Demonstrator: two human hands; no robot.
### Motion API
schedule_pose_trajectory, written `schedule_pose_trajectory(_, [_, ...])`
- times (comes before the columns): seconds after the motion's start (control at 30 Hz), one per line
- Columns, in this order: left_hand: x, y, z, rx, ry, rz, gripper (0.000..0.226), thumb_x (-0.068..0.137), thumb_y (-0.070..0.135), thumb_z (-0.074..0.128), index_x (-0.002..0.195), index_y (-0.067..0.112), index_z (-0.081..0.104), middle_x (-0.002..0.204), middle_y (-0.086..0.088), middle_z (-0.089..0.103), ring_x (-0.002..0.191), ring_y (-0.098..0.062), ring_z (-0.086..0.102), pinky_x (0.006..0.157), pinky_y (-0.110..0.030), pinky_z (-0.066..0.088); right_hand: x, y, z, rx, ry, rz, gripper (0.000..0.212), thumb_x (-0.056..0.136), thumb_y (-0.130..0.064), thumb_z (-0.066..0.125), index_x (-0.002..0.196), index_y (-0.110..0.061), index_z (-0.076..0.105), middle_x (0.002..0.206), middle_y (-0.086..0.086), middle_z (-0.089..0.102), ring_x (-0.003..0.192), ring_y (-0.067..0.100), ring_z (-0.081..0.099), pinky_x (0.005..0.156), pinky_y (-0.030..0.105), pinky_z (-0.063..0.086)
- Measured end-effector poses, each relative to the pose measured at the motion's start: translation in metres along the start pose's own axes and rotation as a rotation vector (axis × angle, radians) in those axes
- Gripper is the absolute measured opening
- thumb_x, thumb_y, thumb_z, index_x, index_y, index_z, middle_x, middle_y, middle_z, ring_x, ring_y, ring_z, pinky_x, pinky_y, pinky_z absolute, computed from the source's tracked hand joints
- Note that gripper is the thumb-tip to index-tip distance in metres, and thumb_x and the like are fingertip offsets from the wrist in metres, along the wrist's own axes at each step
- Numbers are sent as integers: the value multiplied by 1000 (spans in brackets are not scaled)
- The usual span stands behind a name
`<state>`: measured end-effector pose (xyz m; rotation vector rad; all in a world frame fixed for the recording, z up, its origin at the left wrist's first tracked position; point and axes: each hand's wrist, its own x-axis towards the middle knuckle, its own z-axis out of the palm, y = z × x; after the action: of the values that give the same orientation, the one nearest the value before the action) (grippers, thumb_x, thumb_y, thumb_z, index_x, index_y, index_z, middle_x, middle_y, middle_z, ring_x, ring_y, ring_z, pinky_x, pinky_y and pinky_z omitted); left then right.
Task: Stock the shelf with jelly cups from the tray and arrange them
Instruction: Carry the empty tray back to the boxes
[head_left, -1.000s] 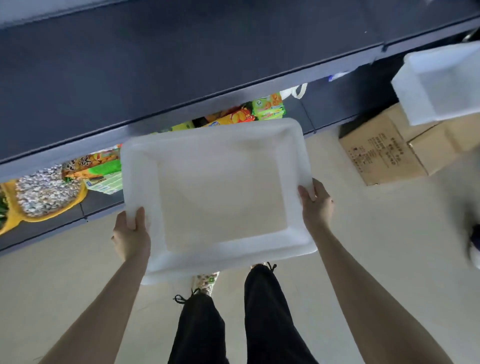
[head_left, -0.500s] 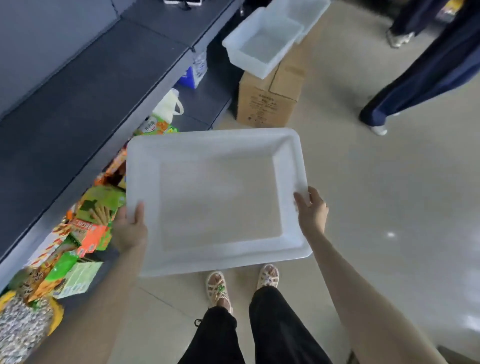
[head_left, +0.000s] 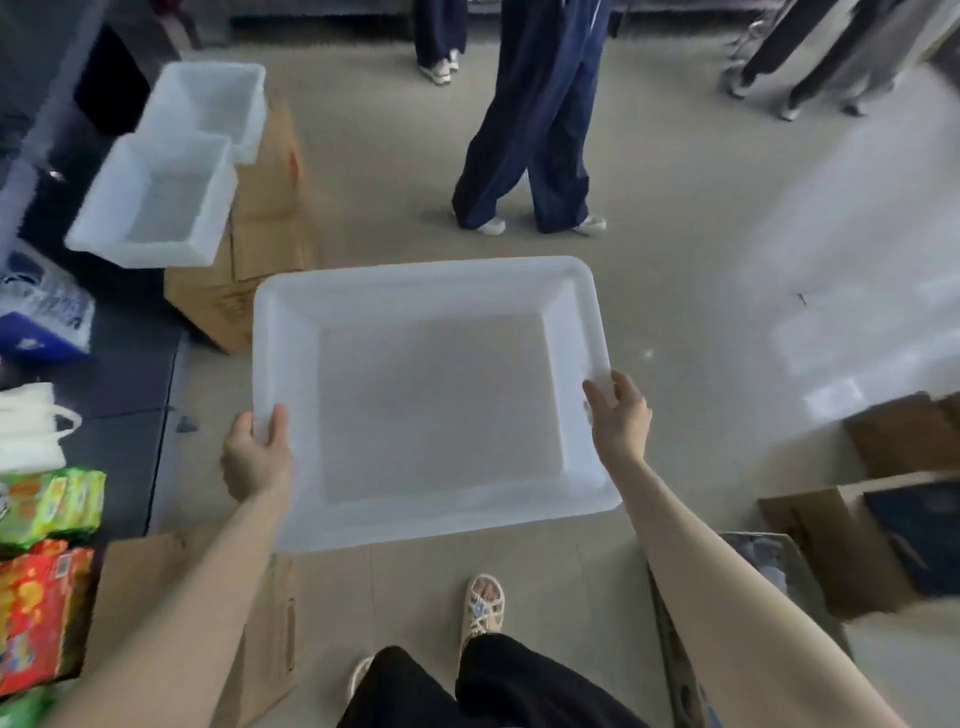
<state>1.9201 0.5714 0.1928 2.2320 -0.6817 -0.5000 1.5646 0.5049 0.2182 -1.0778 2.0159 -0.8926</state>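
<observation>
View has swung off the shelf (head_left: 124, 395) toward open floor, and the tray (head_left: 421, 273) has come round with it, grip unchanged. Left hand (head_left: 255, 460) pinches the near-left rim, thumb on top, fingers hidden under the lip. Right hand (head_left: 619, 422) pinches the right rim the same way, thumb on top, fingers curled round the outer edge. Tray hangs level between both hands, just ahead of the knees, above the floor. Its inside is bare and no jelly cups are in view, so this is probably a carry-off or refill trip. To do it well: keep both pinches on, hold it level, and mind the flat cardboard (head_left: 156, 597) by the left foot and the person in navy trousers (head_left: 530, 135) ahead. Two white bins (head_left: 156, 208) sit on a cardboard box (head_left: 260, 244) far left, a likely drop spot. Snack packs (head_left: 49, 504) are at the left edge.
</observation>
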Motion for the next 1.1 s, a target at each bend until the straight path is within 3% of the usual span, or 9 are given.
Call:
schedule_pose_trajectory(0.13, [7,70,64,-5,-63,75,37,86,45,55,83,8,55,88,-21,65,79,-39,60,71,-44,49,54,2,-38,29,99,62,38,90,-29,60,124,-11,57,107,8,66,101,29,61,91,43,48])
schedule_pose_trajectory(0.33, [31,176,169,17,-201,197,41,85,45,55,74,7,47,84,-26,59,79,-44,56,70,-45,47,143,-3,-80,80,241,135,32,91,-26,59,119,-11,58,96,2,62,91,21,56,83,31,44])
schedule_pose_trajectory(0.63, [46,363,347,40,-445,405,35,88,36,58,76,5,48,84,-23,59,76,-40,55,65,-38,41,279,-11,-147,176,504,275,27,89,-26,58,112,-12,62,92,0,65,83,19,57,73,30,43])
schedule_pose_trajectory(0.83, [4,471,461,29,-647,508,25,89,33,56,82,10,54,79,-9,58,69,-26,50,64,-31,37,354,6,-211,192,671,381,42,93,-32,56,130,-14,53,120,1,63,107,21,59,97,39,46])
schedule_pose_trajectory(0.93, [-21,517,527,-16,-740,508,22,86,36,56,80,15,53,81,-9,62,68,-26,52,66,-35,44,401,22,-246,192,726,402,40,92,-33,57,128,-15,55,117,2,64,105,22,60,98,44,47])
schedule_pose_trajectory(1.1, [-63,581,615,2,-802,540,27,83,43,58,82,16,55,87,-10,63,80,-34,60,75,-45,51,473,40,-311,228,772,424,38,93,-30,57,127,-13,56,116,3,64,102,19,60,95,38,48])
